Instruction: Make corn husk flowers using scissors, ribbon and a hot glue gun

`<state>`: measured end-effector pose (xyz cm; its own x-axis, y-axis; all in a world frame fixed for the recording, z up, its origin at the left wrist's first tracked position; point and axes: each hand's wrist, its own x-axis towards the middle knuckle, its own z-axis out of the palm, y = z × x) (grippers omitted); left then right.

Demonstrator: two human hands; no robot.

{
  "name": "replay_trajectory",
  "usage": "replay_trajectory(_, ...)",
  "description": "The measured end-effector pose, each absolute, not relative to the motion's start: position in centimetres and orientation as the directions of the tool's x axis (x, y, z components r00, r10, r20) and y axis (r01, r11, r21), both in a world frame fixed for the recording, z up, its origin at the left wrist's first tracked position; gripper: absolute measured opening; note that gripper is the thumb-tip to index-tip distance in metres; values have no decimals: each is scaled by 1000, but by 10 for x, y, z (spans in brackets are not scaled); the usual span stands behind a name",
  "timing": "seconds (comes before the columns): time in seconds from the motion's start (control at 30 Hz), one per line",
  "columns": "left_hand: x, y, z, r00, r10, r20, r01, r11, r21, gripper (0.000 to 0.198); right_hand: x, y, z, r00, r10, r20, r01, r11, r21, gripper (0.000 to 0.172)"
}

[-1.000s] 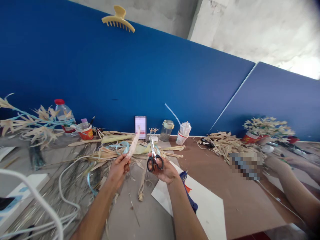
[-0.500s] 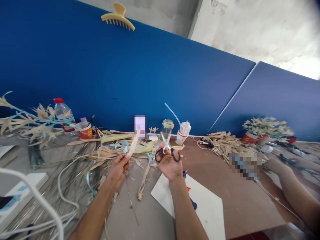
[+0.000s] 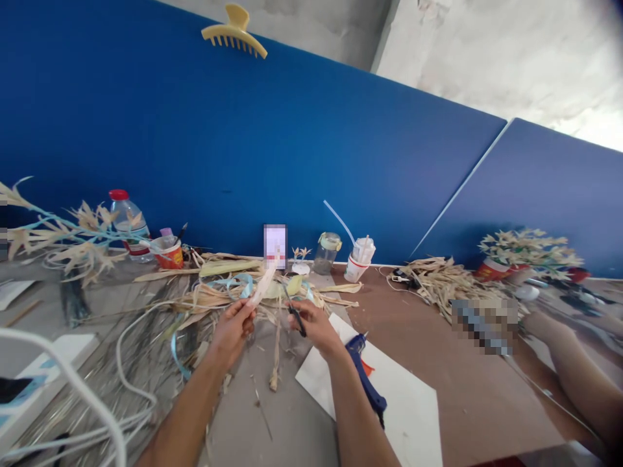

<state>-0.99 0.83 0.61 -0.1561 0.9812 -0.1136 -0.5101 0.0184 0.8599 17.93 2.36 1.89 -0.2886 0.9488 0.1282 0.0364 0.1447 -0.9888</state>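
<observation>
A pale strip of husk (image 3: 263,285) points up and away from my left hand (image 3: 237,327), pinched between thumb and fingers. My right hand (image 3: 314,324) is closed on black-handled scissors (image 3: 295,313), whose blades point up and slightly left, a short way right of the husk strip. Behind both hands lie dried husks (image 3: 228,267) and a light blue ribbon (image 3: 246,285). Under my right forearm is a white board (image 3: 409,402), with a blue glue gun (image 3: 365,376) on it.
Along the blue partition (image 3: 292,143) stand a phone (image 3: 275,243), a glass jar (image 3: 326,254), a white cup (image 3: 357,267), a red cup (image 3: 170,254) and a bottle (image 3: 130,227). White cables and a power strip (image 3: 46,376) lie left. Another person's arm (image 3: 569,363) is at right.
My right hand has turned over and moved left, from palm up with the scissors spread across it to fingers wrapped round the handles. The glue gun is now more exposed.
</observation>
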Motion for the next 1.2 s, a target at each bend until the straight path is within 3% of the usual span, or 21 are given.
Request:
replay_trajectory(0.1,-10,8,7,-145,985,-96,-528,5,849,36,179,23,16,-326,943,67,180,132,-975,34)
replay_trajectory(0.33,-10,7,10,-127,985,-113,-549,25,836,36,180,19,18,-442,897,22,291,166,-942,40)
replay_trajectory(1.2,-8,6,5,-54,987,-154,-457,113,883,38,175,21,18,-509,860,42,377,267,-887,32)
